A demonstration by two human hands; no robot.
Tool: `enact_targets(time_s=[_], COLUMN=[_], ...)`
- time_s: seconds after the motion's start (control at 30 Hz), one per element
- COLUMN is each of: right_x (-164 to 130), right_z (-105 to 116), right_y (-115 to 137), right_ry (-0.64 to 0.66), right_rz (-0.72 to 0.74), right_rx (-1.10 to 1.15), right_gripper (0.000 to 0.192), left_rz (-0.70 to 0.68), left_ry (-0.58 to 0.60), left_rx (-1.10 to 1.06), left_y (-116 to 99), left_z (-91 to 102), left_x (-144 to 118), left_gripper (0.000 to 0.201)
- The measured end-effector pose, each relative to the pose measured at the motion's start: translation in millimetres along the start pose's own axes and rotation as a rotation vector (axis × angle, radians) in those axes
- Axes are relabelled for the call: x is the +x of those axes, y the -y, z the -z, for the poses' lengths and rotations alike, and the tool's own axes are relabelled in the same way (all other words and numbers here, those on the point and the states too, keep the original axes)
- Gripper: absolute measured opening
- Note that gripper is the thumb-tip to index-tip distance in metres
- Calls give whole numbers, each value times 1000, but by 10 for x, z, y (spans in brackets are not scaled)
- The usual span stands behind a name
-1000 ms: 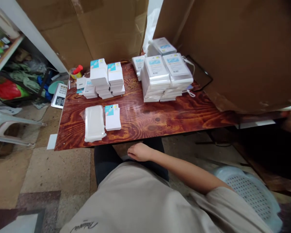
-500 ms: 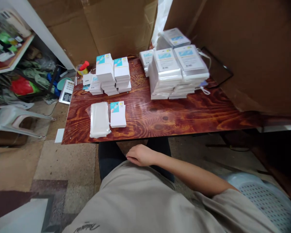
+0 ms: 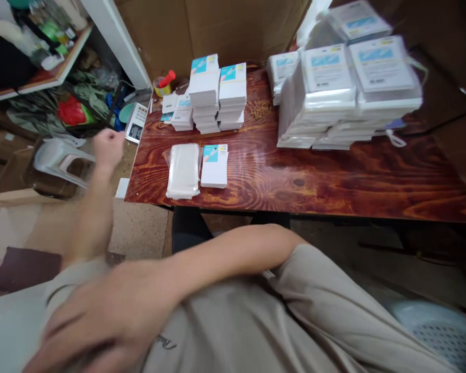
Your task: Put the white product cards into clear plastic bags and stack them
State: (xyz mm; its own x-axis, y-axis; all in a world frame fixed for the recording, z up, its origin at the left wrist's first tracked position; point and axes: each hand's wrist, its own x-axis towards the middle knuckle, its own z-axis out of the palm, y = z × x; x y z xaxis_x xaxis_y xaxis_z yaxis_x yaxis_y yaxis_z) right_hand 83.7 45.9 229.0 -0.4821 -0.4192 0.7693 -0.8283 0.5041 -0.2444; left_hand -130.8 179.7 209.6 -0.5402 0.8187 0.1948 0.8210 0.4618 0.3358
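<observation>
My left hand (image 3: 106, 146) is raised to the left of the wood-grain table (image 3: 334, 181), blurred, fingers curled in, nothing visible in it. My right arm crosses my body, and my right hand (image 3: 97, 321) lies blurred over my beige shirt at the lower left, fingers apart and holding nothing. On the table's near left lie a pile of clear plastic sleeves (image 3: 183, 171) and, touching its right side, a small stack of white cards with a blue corner (image 3: 215, 166). Neither hand touches anything on the table.
Two stacks of white card packs (image 3: 217, 93) stand at the back left, tall stacks of bagged packs (image 3: 349, 93) at the back right. Cardboard boxes (image 3: 217, 26) wall the far side. A calculator (image 3: 135, 123), a plastic chair (image 3: 60, 158) and a cluttered shelf (image 3: 42, 77) are left.
My view swung left and down toward the table. My right hand left my lap and swept across to the lower left. My left arm rose into view beside the table.
</observation>
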Motion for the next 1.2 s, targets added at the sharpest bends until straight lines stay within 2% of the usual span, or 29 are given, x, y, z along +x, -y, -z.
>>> enact_targets(time_s=[0.03,0.1,0.17,0.2,0.27,0.33,0.4,0.47,0.5,0.57,0.7,0.77,0.83,0.9,1.0,1.13,1.2], right_x=[93,-2,-425,-713,-1325,-1847,-2187,-2334,-2349,-2307,-2133,-2055,-1986,-1929,-1876,-1883,-1930], right_z=[3,65,194,276,460,633,754,809,817,815,815,821,821,823,853,945,994], right_y=[44,118,140,130,77,-1,-87,-162,-189,-212,-179,-157,-142,-132,-123,-113,-85], right_ry=[-8,-84,-239,-329,-545,-658,-697,-680,-629,-416,154,352,485,561,605,575,532], right_rz=[33,-41,-294,-474,-934,-1277,-1514,-1649,-1664,-1599,-1430,-1411,-1409,-1407,-1373,-1383,-1414], right_rx=[-40,-157,-323,-405,-572,-720,-768,-755,-765,-824,-842,-837,-844,-851,-844,-781,-799], right_gripper=[24,23,32,30,22,26,41,58,65,69,38,33,35,38,37,30,27], left_rz=[-23,-53,-40,-52,-63,-36,20,82,108,140,97,44,-9,-57,-73,52,42], left_ry=[15,82,145,181,179,177,176,173,175,185,175,163,149,131,99,82,94], left_rx=[-13,-42,-36,-30,-10,-8,-45,-101,-123,-150,-197,-229,-255,-276,-350,-527,-504], left_y=[-79,-233,-331,-355,-363,-347,-321,-285,-262,-209,-87,-30,18,55,85,87,90], left_z=[-191,-581,-896,-1006,-1138,-1195,-1227,-1256,-1268,-1274,-1200,-1130,-1057,-1005,-1010,-1121,-1154], left_x=[58,24,-179,-308,-540,-670,-686,-635,-602,-543,-482,-468,-452,-421,-338,-249,-263], left_gripper=[42,42,54,64,76,78,75,71,68,58,36,30,24,22,18,20,17])
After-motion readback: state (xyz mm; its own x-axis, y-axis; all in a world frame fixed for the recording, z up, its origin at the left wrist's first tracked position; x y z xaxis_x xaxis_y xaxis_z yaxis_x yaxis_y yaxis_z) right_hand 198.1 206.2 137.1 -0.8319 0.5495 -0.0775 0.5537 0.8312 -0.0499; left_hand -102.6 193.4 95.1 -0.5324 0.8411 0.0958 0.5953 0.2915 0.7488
